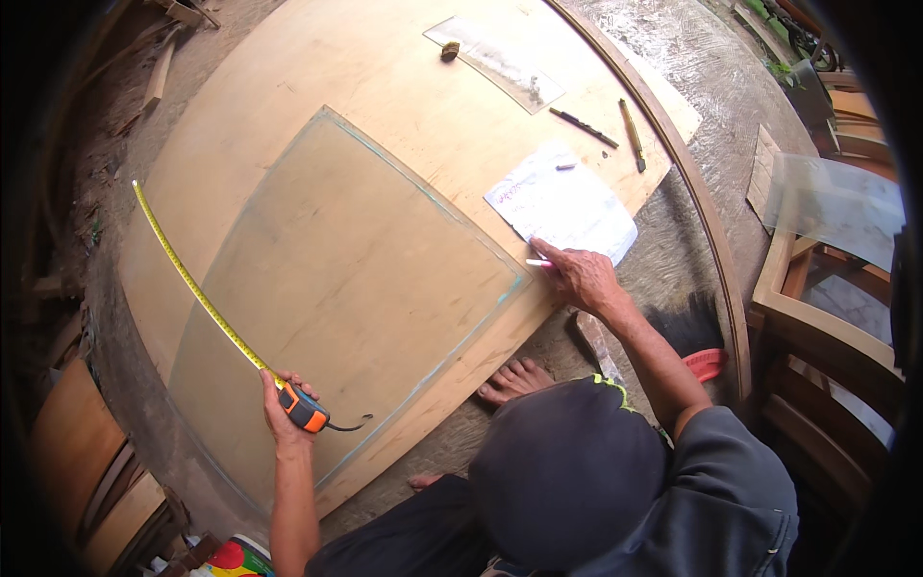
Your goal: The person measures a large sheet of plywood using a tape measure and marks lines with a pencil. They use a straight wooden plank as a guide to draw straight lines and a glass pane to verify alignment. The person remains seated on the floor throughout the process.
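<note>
In my left hand (281, 409) is an orange and black tape measure (306, 411). Its yellow blade (192, 285) sticks out toward the upper left, its free end above the wooden board (231, 115). A large clear glass sheet (356, 279) with greenish edges lies on that board, partly under the blade. Off the sheet's right corner, my right hand (582, 279) grips a white and pink pen (540, 263). The index finger of that hand rests at the lower edge of a white paper (567, 212) with handwriting. A small white piece (566, 166) lies on the paper.
Farther back on the board are a narrow glass strip (510, 72), a small dark round object (450, 52), a black pen (582, 126) and a slim brownish tool (633, 137). A wooden strip (707, 216) curves along the right. Wooden frames (817, 332) stand beyond it.
</note>
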`<state>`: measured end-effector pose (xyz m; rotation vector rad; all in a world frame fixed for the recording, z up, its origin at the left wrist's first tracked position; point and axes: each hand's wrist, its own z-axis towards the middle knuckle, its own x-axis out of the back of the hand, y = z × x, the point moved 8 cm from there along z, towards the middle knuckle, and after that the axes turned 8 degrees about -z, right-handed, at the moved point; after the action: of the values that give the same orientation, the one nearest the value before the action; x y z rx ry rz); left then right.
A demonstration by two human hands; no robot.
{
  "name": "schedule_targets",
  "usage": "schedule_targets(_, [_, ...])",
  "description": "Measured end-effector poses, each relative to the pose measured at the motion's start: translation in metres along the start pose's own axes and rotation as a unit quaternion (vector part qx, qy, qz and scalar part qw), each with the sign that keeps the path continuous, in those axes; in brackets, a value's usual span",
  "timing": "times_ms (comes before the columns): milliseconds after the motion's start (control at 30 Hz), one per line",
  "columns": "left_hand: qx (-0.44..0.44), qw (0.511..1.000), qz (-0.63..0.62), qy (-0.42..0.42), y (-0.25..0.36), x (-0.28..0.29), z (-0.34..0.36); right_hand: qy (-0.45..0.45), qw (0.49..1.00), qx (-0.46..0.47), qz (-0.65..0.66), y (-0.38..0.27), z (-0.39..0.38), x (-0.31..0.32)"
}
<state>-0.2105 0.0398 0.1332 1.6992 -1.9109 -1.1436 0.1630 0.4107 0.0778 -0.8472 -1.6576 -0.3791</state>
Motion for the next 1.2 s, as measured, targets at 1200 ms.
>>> schedule_targets(1200, [-0.004, 1.000, -0.002, -0.004, 0.001, -0.003, 0.006, 0.048, 0.997, -0.052, -0.007, 0.048, 0.016, 0.024])
